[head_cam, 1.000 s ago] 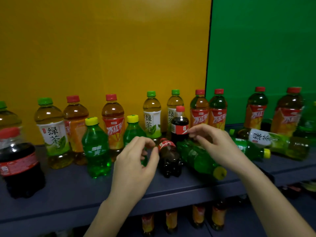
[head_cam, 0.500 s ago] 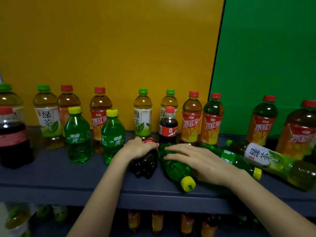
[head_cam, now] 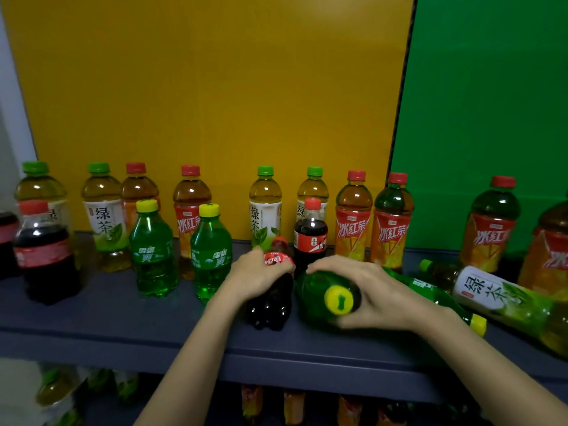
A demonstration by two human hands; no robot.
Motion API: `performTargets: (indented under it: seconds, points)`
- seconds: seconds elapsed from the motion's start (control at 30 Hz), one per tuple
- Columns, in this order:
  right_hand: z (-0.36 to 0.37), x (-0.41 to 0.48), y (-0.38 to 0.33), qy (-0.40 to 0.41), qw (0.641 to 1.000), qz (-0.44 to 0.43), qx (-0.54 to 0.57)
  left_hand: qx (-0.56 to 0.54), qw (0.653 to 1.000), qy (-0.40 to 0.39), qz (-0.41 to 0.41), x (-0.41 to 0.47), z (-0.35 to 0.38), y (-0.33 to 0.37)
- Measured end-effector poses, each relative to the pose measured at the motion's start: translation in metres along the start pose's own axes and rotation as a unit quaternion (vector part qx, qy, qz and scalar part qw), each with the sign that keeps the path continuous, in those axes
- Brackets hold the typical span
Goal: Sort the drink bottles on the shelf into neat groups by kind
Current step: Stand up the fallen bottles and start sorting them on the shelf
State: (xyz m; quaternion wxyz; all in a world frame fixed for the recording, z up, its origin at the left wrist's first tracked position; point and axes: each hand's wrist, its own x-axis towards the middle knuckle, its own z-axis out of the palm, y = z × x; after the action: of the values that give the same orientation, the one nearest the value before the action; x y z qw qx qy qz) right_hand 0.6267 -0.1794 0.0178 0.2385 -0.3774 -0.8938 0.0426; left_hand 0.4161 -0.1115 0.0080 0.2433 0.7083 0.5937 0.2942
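On the dark shelf [head_cam: 123, 321] my left hand [head_cam: 255, 273] grips a small cola bottle [head_cam: 272, 299] that lies with its base toward me. Beside it, my right hand [head_cam: 365, 290] holds a green soda bottle [head_cam: 319, 298] by its neck and shoulder, yellow cap pointing at me. Two green soda bottles [head_cam: 153, 250] [head_cam: 211, 253] stand upright to the left. Another green soda bottle [head_cam: 442, 298] and a green tea bottle [head_cam: 504, 295] lie on their sides to the right. A small cola bottle [head_cam: 310, 233] stands behind my hands.
Upright green tea and iced red tea bottles [head_cam: 353, 216] line the back wall, mixed together. A large cola bottle [head_cam: 43, 250] stands at the far left. More bottles sit on the lower shelf [head_cam: 292, 407]. The shelf's front edge runs just below my wrists.
My left hand has closed round the lying cola bottle. My right hand has taken the lying green soda bottle and turned it, so its cap now faces me.
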Motion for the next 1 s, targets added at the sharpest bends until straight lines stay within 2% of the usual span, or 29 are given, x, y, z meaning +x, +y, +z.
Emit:
performTargets:
  seconds: [0.1,0.17,0.33,0.5,0.63,0.8,1.0]
  points:
    - [-0.002,0.004,-0.002,0.044,0.990,0.055,0.123,-0.015,0.992,0.101,0.073,-0.012,0.003,-0.001]
    - [-0.002,0.008,-0.003,0.071,0.980,0.088,0.165,-0.035,0.979,0.147,0.135,-0.021,0.004,-0.002]
    - [0.004,0.018,0.000,0.130,0.950,0.170,0.226,-0.070,0.951,0.194,0.229,-0.037,0.008,-0.008]
    - [0.010,0.027,0.001,0.167,0.932,0.198,0.253,-0.106,0.943,0.193,0.249,-0.041,0.012,-0.015]
    - [0.019,0.030,-0.001,0.181,0.922,0.220,0.260,-0.143,0.946,0.163,0.241,-0.042,0.014,-0.021]
    - [0.029,0.029,-0.004,0.195,0.918,0.218,0.266,-0.140,0.946,0.163,0.243,-0.042,0.016,-0.023]
    - [0.020,0.019,-0.014,0.148,0.933,0.221,0.243,-0.099,0.946,0.194,0.238,-0.047,0.018,-0.020]
